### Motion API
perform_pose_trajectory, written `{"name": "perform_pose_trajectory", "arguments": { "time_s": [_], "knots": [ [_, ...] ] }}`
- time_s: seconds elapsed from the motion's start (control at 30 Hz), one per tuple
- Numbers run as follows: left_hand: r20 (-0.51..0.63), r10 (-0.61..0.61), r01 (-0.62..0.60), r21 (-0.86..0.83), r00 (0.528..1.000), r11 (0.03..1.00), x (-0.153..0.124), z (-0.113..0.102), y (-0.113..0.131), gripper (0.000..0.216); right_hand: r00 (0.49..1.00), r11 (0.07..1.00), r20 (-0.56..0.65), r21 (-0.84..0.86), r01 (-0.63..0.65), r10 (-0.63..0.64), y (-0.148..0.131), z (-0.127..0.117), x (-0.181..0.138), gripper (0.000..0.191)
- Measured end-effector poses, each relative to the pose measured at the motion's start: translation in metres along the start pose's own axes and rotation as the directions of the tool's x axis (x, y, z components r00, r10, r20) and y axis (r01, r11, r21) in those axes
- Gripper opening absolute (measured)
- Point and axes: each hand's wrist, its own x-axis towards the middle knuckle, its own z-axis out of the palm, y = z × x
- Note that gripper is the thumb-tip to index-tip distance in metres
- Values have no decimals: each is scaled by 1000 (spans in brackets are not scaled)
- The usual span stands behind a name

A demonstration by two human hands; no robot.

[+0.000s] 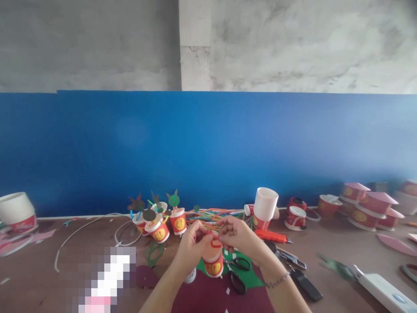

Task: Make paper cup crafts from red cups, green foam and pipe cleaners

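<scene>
My left hand [193, 248] and my right hand [240, 237] are raised over a red-and-white paper cup [213, 266] with a yellow emblem. Both hands have their fingers pinched. A thin bent red strip [215, 244] shows between them above the cup; my right fingertips grip it, and the left fingers are close to its other side. What the left fingertips hold is partly hidden. Black-handled scissors [239, 274] lie right of the cup, on green paper [252, 277] over dark red paper [208, 300].
Cups with animal-shaped paper heads [173, 201] stand behind my left hand. Several coloured strips [211, 214] lie along the back. Right are stacked white cups [266, 204], an orange cutter [271, 236], a black key fob [305, 284], a glue gun [381, 284] and pink-topped cups [368, 213].
</scene>
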Motion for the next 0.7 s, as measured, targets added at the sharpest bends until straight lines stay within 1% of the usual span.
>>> {"name": "perform_pose_trajectory", "arguments": {
  "time_s": [0.1, 0.2, 0.3, 0.43, 0.6, 0.7],
  "knots": [
    [30, -9, 10, -13, 1000, 1000, 1, 1, 2, 13, 1000, 999, -17, 26, 26, -25, 3, 4, 2, 30],
    [67, -15, 13, 34, 998, 999, 1, 1, 4, 14, 999, 998, -2, 33, 46, -46, 5, 8, 3, 30],
    [52, -2, -3, 89, 999, 996, -1, 1, 5, 11, 999, 999, 15, 21, 39, -40, 7, 9, 4, 30],
    [8, 51, -52, 128, 999, 990, -3, 3, 3, 10, 998, 998, 38, 18, 53, -53, 8, 8, 4, 28],
    [-68, 59, -54, 80, 996, 995, -2, 7, 0, 14, 996, 997, 55, -2, 76, -76, 6, 10, 2, 22],
    [-76, 36, -32, 47, 996, 998, -1, 7, 3, 15, 997, 999, 59, -2, 53, -53, 5, 11, 1, 22]
  ]
}}
